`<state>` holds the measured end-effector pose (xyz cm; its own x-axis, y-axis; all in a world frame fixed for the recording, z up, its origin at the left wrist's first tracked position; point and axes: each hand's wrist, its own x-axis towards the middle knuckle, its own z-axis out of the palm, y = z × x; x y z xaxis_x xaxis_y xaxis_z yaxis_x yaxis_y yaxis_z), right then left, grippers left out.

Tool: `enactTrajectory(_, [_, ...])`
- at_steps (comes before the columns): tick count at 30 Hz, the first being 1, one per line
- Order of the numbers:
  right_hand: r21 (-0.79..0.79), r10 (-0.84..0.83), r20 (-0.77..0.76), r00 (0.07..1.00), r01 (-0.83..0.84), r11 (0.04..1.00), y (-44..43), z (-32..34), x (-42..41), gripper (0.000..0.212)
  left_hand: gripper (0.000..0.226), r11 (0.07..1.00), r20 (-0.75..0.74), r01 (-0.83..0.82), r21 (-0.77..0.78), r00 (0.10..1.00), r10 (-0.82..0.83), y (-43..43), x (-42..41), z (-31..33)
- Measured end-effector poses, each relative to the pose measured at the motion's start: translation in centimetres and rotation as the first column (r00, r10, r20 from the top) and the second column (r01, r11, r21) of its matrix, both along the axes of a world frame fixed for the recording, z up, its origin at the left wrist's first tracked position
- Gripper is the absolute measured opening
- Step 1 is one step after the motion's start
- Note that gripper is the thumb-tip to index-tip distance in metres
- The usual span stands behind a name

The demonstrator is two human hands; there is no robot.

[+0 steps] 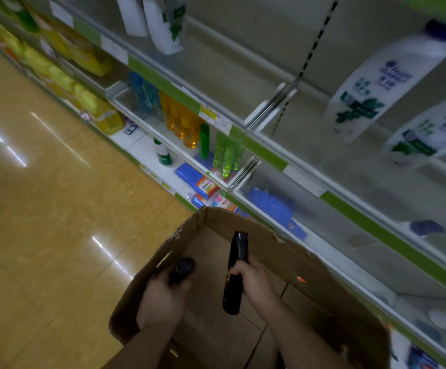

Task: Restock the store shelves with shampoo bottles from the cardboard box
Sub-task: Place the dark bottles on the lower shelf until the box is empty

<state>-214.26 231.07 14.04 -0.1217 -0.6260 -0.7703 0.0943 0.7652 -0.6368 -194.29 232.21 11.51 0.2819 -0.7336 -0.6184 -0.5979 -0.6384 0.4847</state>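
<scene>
Inside an open brown cardboard box [309, 265] beside the store shelves [267, 153], each hand gripped a slim, glossy black shampoo bottle: the left hand [163, 294] wrapped one [183, 267] seen cap-first, the right hand [253, 275] held another [235, 272] mid-body.
</scene>
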Motion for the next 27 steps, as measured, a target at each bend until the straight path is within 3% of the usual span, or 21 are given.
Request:
enactTrajectory(8, [-0.222,-0.171,-0.021,0.985,0.162,0.961,1.4,12.5,-3.6,0.051,0.029,0.940,-0.158,0.241,-0.240,0.946,-0.283,-2.6,-3.6,12.9])
enactTrajectory(11, [-0.267,-0.223,-0.016,0.975,0.210,0.940,2.3,17.4,-4.7,0.039,0.023,0.901,-0.231,0.292,-0.321,0.898,-0.374,-3.4,-5.4,17.8])
enactTrajectory(15, [-0.317,-0.272,-0.116,0.955,0.224,0.922,3.6,22.3,-6.0,0.045,0.029,0.857,-0.336,0.328,-0.396,0.817,-0.468,-4.1,-7.9,23.3])
enactTrajectory(18, [-0.366,-0.283,-0.162,0.945,0.209,0.907,4.8,25.3,-6.9,0.030,0.035,0.818,-0.345,0.356,-0.452,0.775,-0.529,-4.2,-9.6,26.5])
enactTrajectory(20, [-0.400,-0.284,-0.189,0.940,0.191,0.897,5.6,27.1,-7.4,0.031,0.038,0.778,-0.330,0.390,-0.492,0.744,-0.581,-4.1,-10.6,28.5])
enactTrajectory(24, [-0.457,-0.339,-0.230,0.912,0.206,0.865,7.1,30.6,-8.8,0.037,0.016,0.713,-0.320,0.415,-0.565,0.687,-0.653,-4.0,-12.8,32.4])
enactTrajectory(27, [-0.494,-0.395,-0.248,0.885,0.235,0.837,8.3,32.9,-10.1,0.033,0.016,0.658,-0.310,0.432,-0.617,0.635,-0.707,-3.6,-14.7,35.2])
